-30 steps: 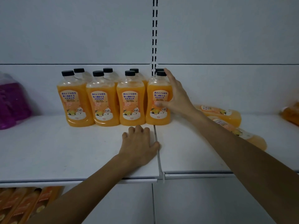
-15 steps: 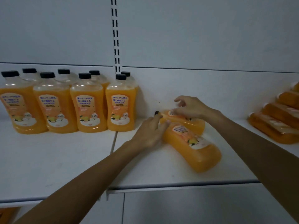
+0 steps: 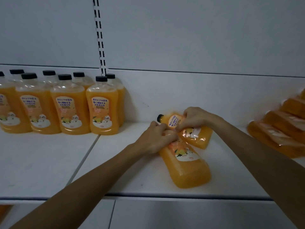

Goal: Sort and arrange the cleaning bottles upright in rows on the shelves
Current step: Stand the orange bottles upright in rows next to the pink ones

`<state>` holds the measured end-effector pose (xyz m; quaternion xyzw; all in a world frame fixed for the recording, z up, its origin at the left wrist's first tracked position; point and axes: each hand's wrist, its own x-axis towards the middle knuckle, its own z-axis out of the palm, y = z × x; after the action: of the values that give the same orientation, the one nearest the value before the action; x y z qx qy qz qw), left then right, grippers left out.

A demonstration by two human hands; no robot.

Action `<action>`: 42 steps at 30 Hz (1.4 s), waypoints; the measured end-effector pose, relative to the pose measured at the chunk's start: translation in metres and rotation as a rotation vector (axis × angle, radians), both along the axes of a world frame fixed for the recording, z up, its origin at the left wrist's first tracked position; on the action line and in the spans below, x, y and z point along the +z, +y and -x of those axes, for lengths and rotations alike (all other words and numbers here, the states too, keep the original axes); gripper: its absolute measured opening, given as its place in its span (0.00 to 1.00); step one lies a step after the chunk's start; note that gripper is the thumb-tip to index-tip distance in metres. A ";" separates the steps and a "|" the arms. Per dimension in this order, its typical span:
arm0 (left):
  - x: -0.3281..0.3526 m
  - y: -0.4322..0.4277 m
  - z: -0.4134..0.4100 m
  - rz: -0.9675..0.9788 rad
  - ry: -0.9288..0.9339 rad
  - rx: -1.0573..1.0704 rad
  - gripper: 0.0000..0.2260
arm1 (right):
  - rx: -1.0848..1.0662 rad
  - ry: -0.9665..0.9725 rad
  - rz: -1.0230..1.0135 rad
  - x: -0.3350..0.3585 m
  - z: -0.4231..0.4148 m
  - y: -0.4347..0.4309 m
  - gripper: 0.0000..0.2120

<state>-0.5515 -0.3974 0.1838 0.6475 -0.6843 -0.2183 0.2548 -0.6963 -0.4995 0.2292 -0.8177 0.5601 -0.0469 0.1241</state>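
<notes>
Two orange cleaning bottles lie flat on the white shelf (image 3: 49, 162). My left hand (image 3: 156, 138) grips the neck end of the nearer lying bottle (image 3: 186, 164), hiding its cap. My right hand (image 3: 194, 118) curls over the farther lying bottle (image 3: 196, 134), whose black cap points left and whose neck end is raised a little. Several upright orange bottles (image 3: 102, 106) with black caps stand in two rows at the left against the back wall.
More orange bottles (image 3: 280, 131) lie stacked on their sides at the right edge. A slotted upright rail (image 3: 99, 38) runs up the back panel. Bare shelf lies between the upright rows and my hands. A lower shelf shows at bottom left.
The view swung right from the upright rows. My right hand left the last upright bottle, my left hand left the shelf; both now hold the lying bottles, the farther one turned and slightly lifted.
</notes>
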 end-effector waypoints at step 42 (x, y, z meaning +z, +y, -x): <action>-0.024 0.049 -0.080 0.149 -0.508 0.158 0.21 | 0.318 -0.542 0.511 0.011 -0.119 0.005 0.38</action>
<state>-0.4711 -0.3484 0.1599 0.7125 -0.6876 0.0224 0.1382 -0.5770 -0.4946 0.2398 -0.8567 0.3441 -0.3787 0.0654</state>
